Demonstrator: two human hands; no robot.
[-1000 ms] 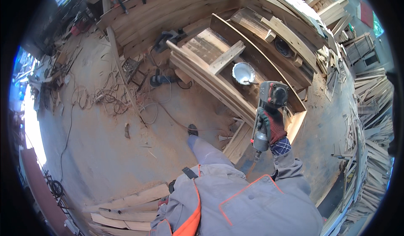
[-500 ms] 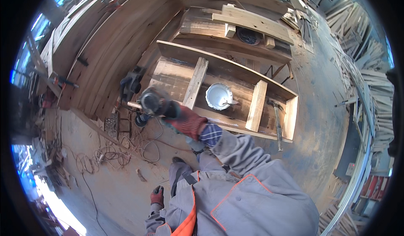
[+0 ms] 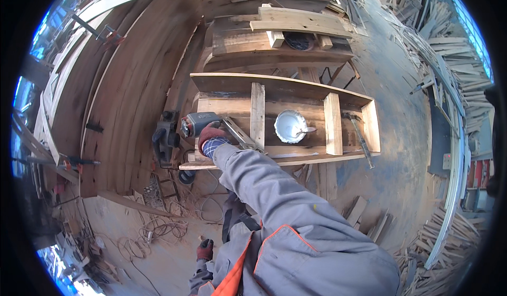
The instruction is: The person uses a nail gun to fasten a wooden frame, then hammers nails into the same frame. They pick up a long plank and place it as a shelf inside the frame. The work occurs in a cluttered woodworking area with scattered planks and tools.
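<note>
The right hand (image 3: 210, 133) is clamped on a grey power tool (image 3: 198, 123) at the wooden frame's (image 3: 288, 86) left end, left of the white bowl (image 3: 289, 126); the tool isn't yet let go. The left hand (image 3: 204, 249) hangs empty, loosely curled, far below the frame.

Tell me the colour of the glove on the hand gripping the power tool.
Red, with a blue-and-white checked cuff, on the right hand holding the grey power tool; head view.
</note>
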